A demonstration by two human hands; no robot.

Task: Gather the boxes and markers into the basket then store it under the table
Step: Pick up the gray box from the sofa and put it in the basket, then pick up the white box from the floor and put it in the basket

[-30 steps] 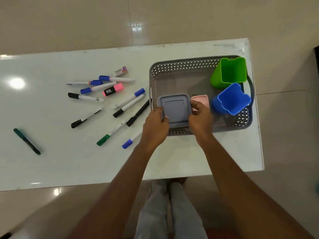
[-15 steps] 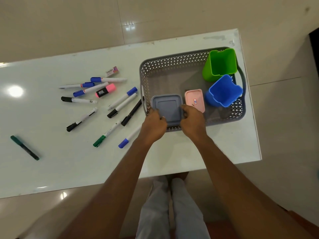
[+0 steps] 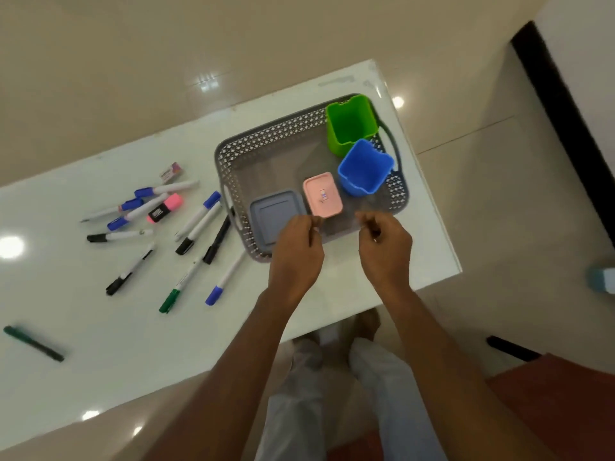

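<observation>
A grey perforated basket (image 3: 266, 141) stands on the right end of the white table (image 3: 100, 344). Inside it are a green box (image 3: 349, 124), a blue box (image 3: 364, 168), a small pink lidded box (image 3: 322, 194) and a flat grey lidded box (image 3: 273, 214) in the near left corner. My left hand (image 3: 296, 254) hovers over the basket's near rim beside the grey box, fingers loosely curled and holding nothing. My right hand (image 3: 386, 251) hangs to its right, also empty. Several markers (image 3: 199, 217) and a pink highlighter (image 3: 165, 207) lie scattered to the left of the basket.
A dark green marker (image 3: 33, 342) lies alone near the table's left front. A small eraser (image 3: 171, 170) rests behind the markers. My legs (image 3: 299, 377) stand at the table's front edge, with tiled floor all round and a reddish surface (image 3: 549, 394) at lower right.
Both hands have let go of the grey box and drawn back from it, the right hand moving off to the right. The grey box now lies in the basket; the view has tilted.
</observation>
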